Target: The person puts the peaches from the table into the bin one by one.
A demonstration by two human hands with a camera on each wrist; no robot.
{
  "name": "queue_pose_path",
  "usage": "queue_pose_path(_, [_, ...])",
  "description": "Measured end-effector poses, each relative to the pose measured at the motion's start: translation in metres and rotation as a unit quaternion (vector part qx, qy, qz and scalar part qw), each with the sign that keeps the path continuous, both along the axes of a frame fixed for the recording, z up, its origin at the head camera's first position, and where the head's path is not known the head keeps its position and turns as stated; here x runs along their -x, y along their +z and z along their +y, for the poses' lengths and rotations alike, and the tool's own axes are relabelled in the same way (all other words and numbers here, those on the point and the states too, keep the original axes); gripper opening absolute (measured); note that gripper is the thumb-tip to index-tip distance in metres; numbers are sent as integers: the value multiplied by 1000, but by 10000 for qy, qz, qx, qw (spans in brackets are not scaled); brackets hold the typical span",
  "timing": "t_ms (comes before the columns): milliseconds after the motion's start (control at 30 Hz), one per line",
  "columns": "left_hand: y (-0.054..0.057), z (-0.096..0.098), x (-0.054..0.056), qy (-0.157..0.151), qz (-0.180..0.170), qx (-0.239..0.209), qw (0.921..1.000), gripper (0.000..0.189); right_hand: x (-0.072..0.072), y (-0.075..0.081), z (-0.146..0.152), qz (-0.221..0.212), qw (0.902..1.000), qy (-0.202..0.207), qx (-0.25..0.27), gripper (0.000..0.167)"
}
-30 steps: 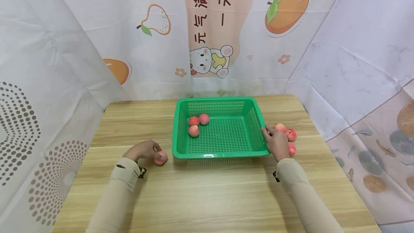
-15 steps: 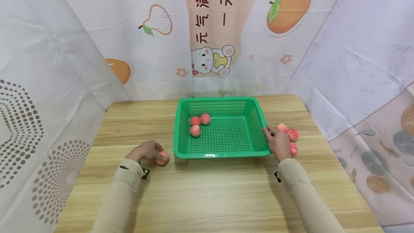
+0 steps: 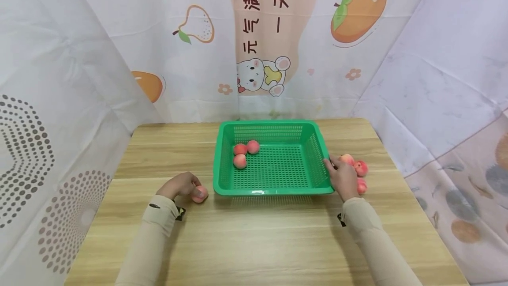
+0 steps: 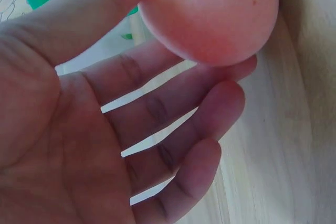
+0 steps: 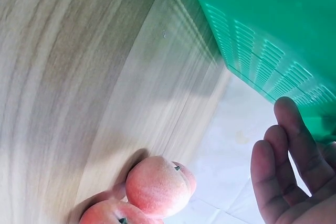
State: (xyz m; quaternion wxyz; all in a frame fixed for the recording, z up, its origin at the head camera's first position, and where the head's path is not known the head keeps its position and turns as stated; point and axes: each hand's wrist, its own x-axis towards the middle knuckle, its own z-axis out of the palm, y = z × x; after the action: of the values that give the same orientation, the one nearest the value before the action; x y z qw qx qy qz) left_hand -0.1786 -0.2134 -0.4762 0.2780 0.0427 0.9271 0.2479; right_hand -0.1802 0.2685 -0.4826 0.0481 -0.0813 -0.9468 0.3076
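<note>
Left of the basket, my left hand (image 3: pixel 182 185) holds a pinkish peach (image 3: pixel 201 194) low over the wooden table. In the left wrist view the thumb and upper fingers are against this peach (image 4: pixel 215 17), while the lower fingers are loosely bent below it. My right hand (image 3: pixel 343 180) grips the right rim of a green slotted plastic basket (image 3: pixel 274 192), thumb over the edge. From the right wrist, its fingers (image 5: pixel 262 161) show beneath that rim. Inside the basket, at its left side, lie three peaches: one red (image 3: pixel 240 149), one pink (image 3: pixel 253 147) and one paler (image 3: pixel 240 161).
Several more peaches (image 3: pixel 361 168) lie on the table just right of my right hand, partly hidden by it. The wooden table (image 3: pixel 262 242) extends in front of the basket. A printed cloth (image 3: pixel 190 100) hangs behind the table, with more cloth at both sides.
The whole scene shifts slightly rightward in the head view. The left hand stays on its peach and the right hand keeps its grip on the basket rim.
</note>
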Motion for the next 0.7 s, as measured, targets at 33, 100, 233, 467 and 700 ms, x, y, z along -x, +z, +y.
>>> queue_pose_path(33, [0, 1, 0, 2, 11, 3, 10000, 38, 0, 0, 0, 9, 10000, -7, -27, 52])
queue_pose_path(100, [0, 2, 0, 25, 14, 14, 10000, 38, -1, -1, 0, 42, 10000, -7, -65, 51])
queue_pose_path(233, [-1, 2, 0, 73, 21, 57, 10000, 38, 0, 0, 0, 129, 9998, 20, -138, 50])
queue_pose_path(467, [1, 1, 0, 75, -25, 9, 10000, 39, -1, 2, 1, -5, 10000, -7, -73, 50])
queue_pose_path(700, [5, 0, -3, -81, -31, 52, 9999, 45, 0, 1, 0, -98, 9999, -9, -75, 53])
